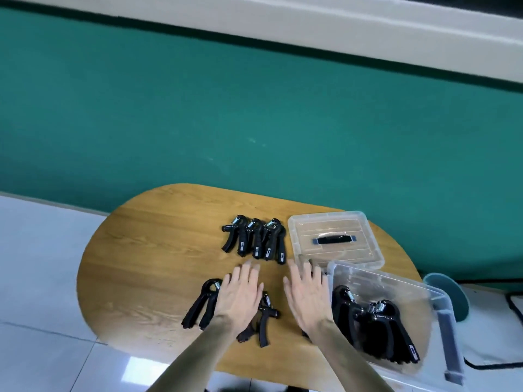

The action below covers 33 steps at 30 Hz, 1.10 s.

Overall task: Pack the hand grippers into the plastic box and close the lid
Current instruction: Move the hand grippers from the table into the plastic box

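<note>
Both hands (240, 295) (307, 297) flat, palms down, fingers straight

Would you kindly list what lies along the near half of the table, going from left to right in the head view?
Loose hand gripper → left hand → right hand → plastic box with hand grippers inside.

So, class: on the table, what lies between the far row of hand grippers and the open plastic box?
In the head view, the clear lid lies between the far row of hand grippers and the plastic box.
</note>
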Motion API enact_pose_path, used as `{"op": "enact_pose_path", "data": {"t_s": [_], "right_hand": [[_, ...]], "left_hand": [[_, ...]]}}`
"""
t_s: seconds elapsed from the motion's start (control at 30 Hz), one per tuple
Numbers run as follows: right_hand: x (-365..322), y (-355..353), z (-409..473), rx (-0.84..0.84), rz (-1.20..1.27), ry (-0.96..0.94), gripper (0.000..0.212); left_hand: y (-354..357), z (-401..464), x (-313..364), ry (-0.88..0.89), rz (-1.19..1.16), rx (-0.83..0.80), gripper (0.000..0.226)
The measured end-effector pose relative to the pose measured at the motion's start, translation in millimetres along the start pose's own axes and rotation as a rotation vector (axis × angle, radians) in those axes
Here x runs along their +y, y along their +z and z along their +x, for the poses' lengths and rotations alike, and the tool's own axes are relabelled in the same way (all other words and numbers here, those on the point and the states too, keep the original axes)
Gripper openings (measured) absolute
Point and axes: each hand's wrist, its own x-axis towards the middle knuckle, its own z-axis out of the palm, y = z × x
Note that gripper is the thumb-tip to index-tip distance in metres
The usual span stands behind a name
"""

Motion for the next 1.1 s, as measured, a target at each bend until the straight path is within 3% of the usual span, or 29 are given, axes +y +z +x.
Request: {"op": "enact_pose_path", "data": {"t_s": [0.23, 0.7, 0.87, 1.1], "right_hand": [[-64.9, 20.1, 14.3, -0.085, -0.042, -0.070, 0.053], [-98.7, 87.8, 72.3, -0.161, -0.097, -0.174, 0.052], [-115.9, 110.9, 114.8, -0.139, -0.027, -0.159, 0.051], [-143.4, 142.2, 185.3, -0.052, 0.030, -0.120, 0.059]], "left_hand": [[32.4, -24.5, -70.7, -0.096, -0.086, -0.073, 0.061], [114.2, -11.2, -104.1, -0.149, -0.154, -0.268, 0.071], [148.1, 0.4, -113.3, -0.171, -0.213, -0.275, 0.074], [189.2, 2.2, -112.7, -0.183, -0.370, -0.120, 0.077]]}}
